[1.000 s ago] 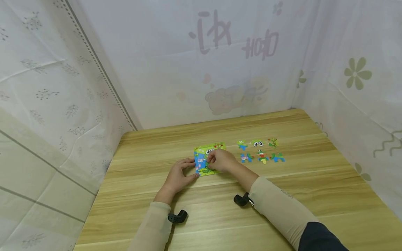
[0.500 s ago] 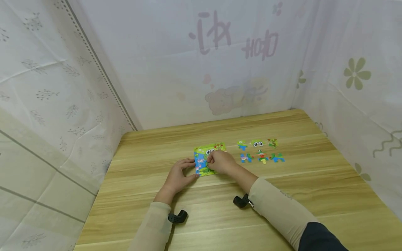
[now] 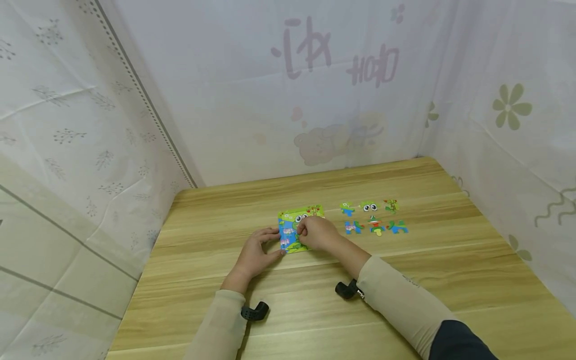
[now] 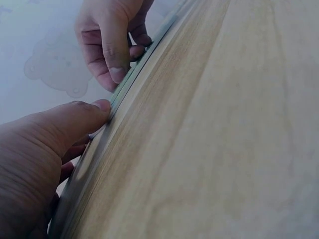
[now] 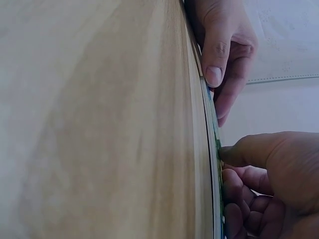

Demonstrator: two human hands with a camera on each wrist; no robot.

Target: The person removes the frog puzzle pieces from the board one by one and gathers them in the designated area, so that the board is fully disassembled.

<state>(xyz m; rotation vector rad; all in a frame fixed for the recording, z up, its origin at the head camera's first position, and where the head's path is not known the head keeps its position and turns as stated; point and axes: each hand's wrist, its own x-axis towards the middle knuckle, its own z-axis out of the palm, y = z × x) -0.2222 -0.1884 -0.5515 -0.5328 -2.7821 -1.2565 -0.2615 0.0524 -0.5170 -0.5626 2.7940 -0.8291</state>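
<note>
While the left hand (image 3: 254, 255), fingers relaxed, rests at the frog puzzle board's (image 3: 290, 235) near-left corner, the right hand (image 3: 318, 233) curls above, its grip uncertain; toward the table's (image 3: 301, 300) far edge, the board seems light, stiff, best held by its rims.

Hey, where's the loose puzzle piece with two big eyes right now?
In the head view, the eyes piece lies on the table, right of the frog board, in the far row between a blue-and-green piece and a tree piece.

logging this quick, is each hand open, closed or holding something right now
Left hand: open, touching the puzzle.
Right hand: curled over the puzzle; whether it holds anything cannot be told.
</note>
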